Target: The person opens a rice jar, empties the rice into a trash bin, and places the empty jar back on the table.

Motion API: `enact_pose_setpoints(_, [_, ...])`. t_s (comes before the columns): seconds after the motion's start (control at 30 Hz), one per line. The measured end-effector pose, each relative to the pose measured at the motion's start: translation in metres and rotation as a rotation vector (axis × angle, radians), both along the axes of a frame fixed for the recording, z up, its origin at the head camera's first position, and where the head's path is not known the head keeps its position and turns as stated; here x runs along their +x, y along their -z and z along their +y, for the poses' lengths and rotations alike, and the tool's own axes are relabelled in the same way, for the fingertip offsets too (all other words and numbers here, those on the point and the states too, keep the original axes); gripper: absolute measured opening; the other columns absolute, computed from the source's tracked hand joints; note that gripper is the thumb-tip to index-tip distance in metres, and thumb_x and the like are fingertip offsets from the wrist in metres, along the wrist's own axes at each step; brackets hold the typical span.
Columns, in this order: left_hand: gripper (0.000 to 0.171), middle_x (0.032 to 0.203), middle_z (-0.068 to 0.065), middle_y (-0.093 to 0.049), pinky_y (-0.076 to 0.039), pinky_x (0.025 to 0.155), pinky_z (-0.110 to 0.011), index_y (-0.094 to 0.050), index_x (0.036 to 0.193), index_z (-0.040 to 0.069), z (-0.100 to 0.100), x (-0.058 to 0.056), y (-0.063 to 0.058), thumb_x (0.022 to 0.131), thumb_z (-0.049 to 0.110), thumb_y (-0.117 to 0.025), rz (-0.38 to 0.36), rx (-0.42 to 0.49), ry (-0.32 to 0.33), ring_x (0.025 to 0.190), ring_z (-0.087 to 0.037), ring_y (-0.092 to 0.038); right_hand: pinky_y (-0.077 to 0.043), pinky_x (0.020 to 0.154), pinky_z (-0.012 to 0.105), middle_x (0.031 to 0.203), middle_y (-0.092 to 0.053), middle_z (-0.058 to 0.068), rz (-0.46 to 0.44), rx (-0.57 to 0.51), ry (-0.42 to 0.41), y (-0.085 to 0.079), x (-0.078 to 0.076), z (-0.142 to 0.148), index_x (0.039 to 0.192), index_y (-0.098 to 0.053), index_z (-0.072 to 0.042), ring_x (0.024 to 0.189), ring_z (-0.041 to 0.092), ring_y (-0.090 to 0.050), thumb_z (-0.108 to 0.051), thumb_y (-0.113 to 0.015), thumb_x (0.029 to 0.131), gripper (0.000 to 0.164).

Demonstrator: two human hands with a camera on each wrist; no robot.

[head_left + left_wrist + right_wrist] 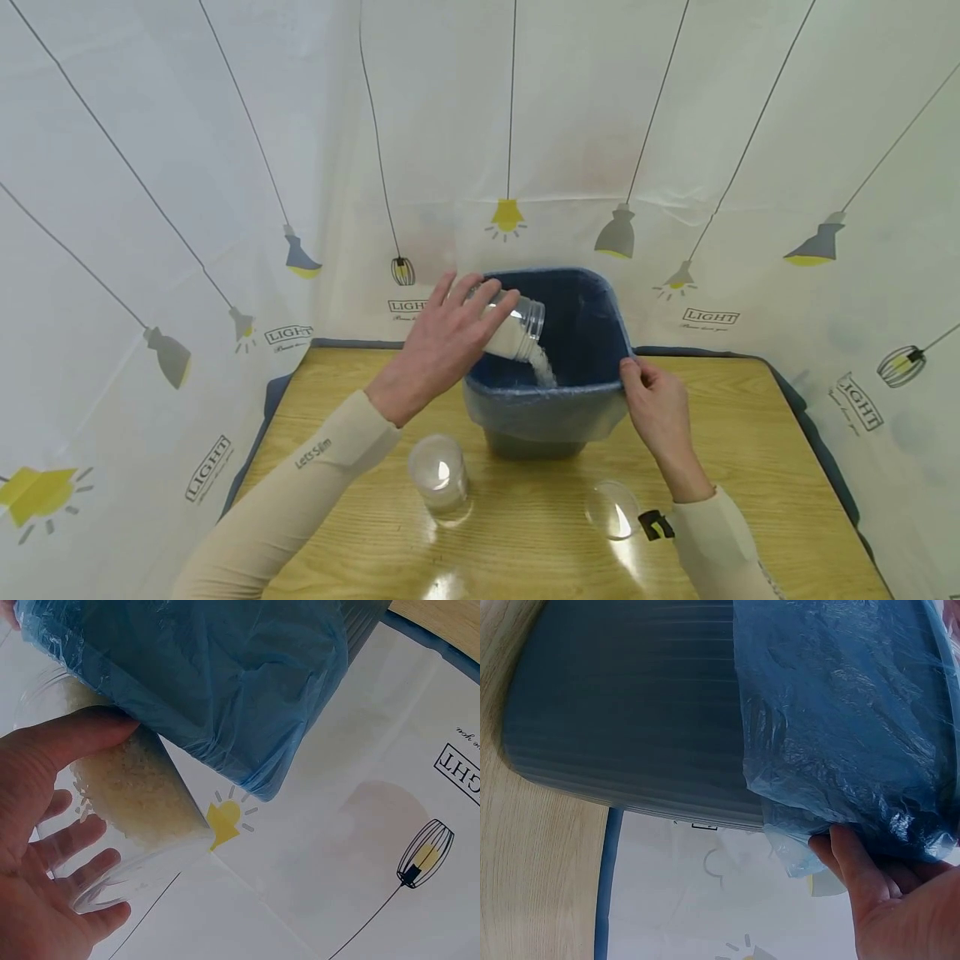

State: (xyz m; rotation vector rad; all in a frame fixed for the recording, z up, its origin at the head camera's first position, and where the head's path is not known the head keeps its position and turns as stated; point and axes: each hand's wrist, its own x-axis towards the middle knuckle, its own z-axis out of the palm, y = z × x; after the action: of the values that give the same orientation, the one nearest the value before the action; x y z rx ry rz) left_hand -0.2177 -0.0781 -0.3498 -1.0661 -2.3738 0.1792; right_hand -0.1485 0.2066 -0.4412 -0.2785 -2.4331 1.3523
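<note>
My left hand point(442, 346) grips a clear jar point(532, 315) tipped on its side over the mouth of a trash bin point(534, 447). White grains that look like rice point(542, 367) spill from the jar's mouth into the bin. In the left wrist view, more rice point(139, 784) lies inside the jar, with the thumb and fingers around its wall. A blue plastic bag point(551, 417) lines the bin and folds down over its rim. At the right side of that rim, my right hand point(663, 408) pinches the bag's edge. The bin's inner bottom is hidden.
On the wooden table point(525, 542), a second clear jar point(438, 475) stands front left of the bin. A clear round lid point(612, 510) lies front right, beside a small black item point(656, 525) near my right sleeve. Sheeting printed with lamps point(570, 125) encloses the table's back and sides.
</note>
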Motion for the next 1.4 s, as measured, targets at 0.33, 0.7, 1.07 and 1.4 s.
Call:
enact_pose_setpoints(0.33, [0.056,0.144,-0.011,-0.054,-0.031,0.119,-0.057,-0.050,0.150,0.016,0.0008,0.0001,0.0008,0.098,0.002,-0.064,0.016,-0.043,-0.004,0.137,-0.036,-0.043,-0.043,0.064,0.021,0.107,-0.075,0.018,-0.032,-0.007,-0.011,0.0009,-0.0001,0.0000,0.120,-0.076,0.001,0.083,0.021,-0.059,-0.035,-0.051,0.106,0.046])
enact_pose_setpoints(0.7, [0.057,0.143,-0.012,-0.055,-0.030,0.119,-0.058,-0.049,0.150,0.015,0.0019,0.0000,0.0011,0.097,0.000,-0.065,0.028,-0.046,0.008,0.137,-0.036,-0.044,-0.041,0.058,0.023,0.091,-0.072,0.013,-0.010,-0.010,-0.006,0.0017,-0.0004,-0.0002,0.113,-0.078,0.000,0.074,0.018,-0.055,-0.033,-0.052,0.106,0.043])
enact_pose_setpoints(1.07, [0.057,0.145,-0.012,-0.054,-0.029,0.120,-0.058,-0.048,0.151,0.015,0.0022,0.0004,0.0020,0.098,0.000,-0.064,0.027,-0.065,0.002,0.139,-0.036,-0.043,-0.037,0.055,0.026,0.079,-0.064,0.007,0.000,-0.025,-0.002,0.0024,-0.0003,-0.0007,0.100,-0.079,-0.001,0.069,0.018,-0.051,-0.033,-0.053,0.106,0.042])
enact_pose_setpoints(1.4, [0.067,0.149,-0.012,-0.053,-0.028,0.120,-0.059,-0.044,0.153,0.008,0.0017,0.0002,0.0030,0.093,0.009,-0.073,0.048,-0.030,0.016,0.143,-0.034,-0.042,-0.036,0.054,0.026,0.075,-0.063,0.006,0.006,-0.022,-0.004,0.0026,-0.0006,-0.0004,0.098,-0.078,-0.001,0.065,0.017,-0.049,-0.033,-0.053,0.106,0.042])
